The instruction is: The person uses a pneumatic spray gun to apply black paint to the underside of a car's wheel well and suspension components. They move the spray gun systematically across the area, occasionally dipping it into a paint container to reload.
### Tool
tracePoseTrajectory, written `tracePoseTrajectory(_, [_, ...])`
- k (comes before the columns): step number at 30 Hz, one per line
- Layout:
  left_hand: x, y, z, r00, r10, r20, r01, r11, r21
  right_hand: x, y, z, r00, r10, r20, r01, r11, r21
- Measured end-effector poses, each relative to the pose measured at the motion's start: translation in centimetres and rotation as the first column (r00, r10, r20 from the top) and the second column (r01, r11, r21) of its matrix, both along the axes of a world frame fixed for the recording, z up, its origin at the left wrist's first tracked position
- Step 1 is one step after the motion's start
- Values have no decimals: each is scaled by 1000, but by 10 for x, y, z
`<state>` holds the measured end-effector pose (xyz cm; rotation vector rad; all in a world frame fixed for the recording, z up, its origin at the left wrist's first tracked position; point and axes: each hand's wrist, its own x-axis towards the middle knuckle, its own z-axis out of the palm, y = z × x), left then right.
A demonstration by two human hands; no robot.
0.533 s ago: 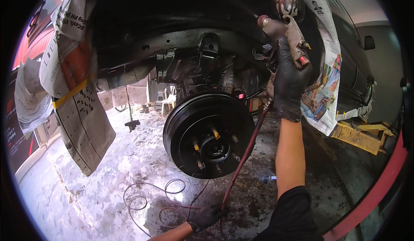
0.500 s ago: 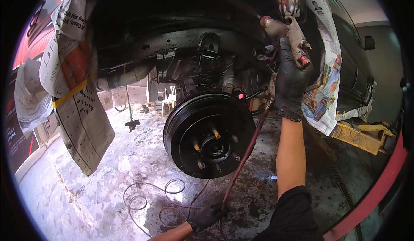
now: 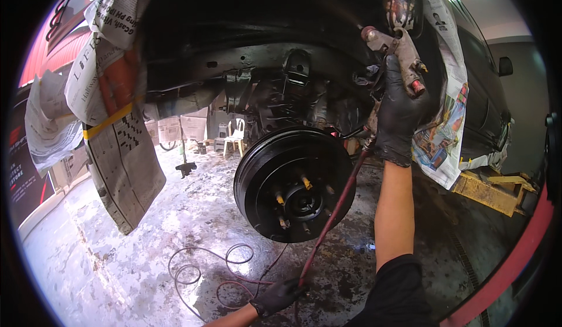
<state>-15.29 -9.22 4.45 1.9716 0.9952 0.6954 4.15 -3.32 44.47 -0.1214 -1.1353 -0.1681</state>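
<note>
My right hand (image 3: 399,119), black-gloved and raised, is closed around the handle of a paint-smeared spray gun (image 3: 406,55). A dark, stained cup (image 3: 403,8) sits on top of the gun. Its reddish nozzle points up and left at the glossy black wheel well (image 3: 234,17) of a raised vehicle. From the handle's base a dark red hose (image 3: 333,221) runs down to my left hand (image 3: 276,299), also black-gloved, which grips it low over the floor. Between the hands and the wheel well, a black brake drum (image 3: 257,195) with several studs shows, some yellow-tipped.
Newspaper masking (image 3: 126,169) hangs at the left, held by yellow tape; more newspaper (image 3: 442,134) covers the right edge. A yellow lift arm (image 3: 486,192) and red lift part (image 3: 503,274) stand at right. Thin hose coils (image 3: 187,274) lie on the blotchy floor. Behind stands a white chair (image 3: 235,135).
The view has turned slightly, so the drum and newspaper sit farther right. The spray gun shows slightly lower and farther right in view. Both hands keep their grips.
</note>
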Motion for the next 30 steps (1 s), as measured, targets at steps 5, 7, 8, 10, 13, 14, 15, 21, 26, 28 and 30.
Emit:
tracePoseTrajectory(5, [-16,-8,-10,996,40,83,-35,998,-54,-21,-2,-8,995,-72,74,73,997,-18])
tracePoseTrajectory(7, [-23,-8,-16,992,55,117,-45,995,-89,-31,-4,-10,983,-170,62,167,984,57])
tracePoseTrajectory(8, [-27,-8,-18,994,63,88,-58,997,-59,-36,-6,-10,993,-97,67,92,993,74])
tracePoseTrajectory(10, [-31,-8,-24,995,93,22,-93,996,-5,-46,-10,-11,995,81,63,-88,991,104])
tracePoseTrajectory(13, [-37,-10,-30,993,119,-9,-119,993,-21,-52,-15,-16,991,33,128,-36,999,27])
tracePoseTrajectory(14, [-38,-10,-32,994,107,14,-107,994,-3,-54,-15,-17,992,9,128,-14,999,44])
tracePoseTrajectory(15, [-40,-11,-33,995,100,19,-100,995,7,-56,-15,-17,992,-16,126,8,998,61])
tracePoseTrajectory(21, [-40,-7,-38,993,87,80,-82,995,-58,-47,-5,-16,991,-114,-63,111,992,-56])
tracePoseTrajectory(26, [-34,-1,-37,994,48,97,-41,996,-76,-12,-2,-8,943,-318,-99,328,939,106])
tracePoseTrajectory(28, [-30,-2,-31,995,34,94,-28,997,-67,5,-2,-6,964,-241,-113,253,961,110])
tracePoseTrajectory(30, [-24,-3,-23,996,21,85,-16,998,-56,17,-3,-7,985,-126,-122,137,987,86])
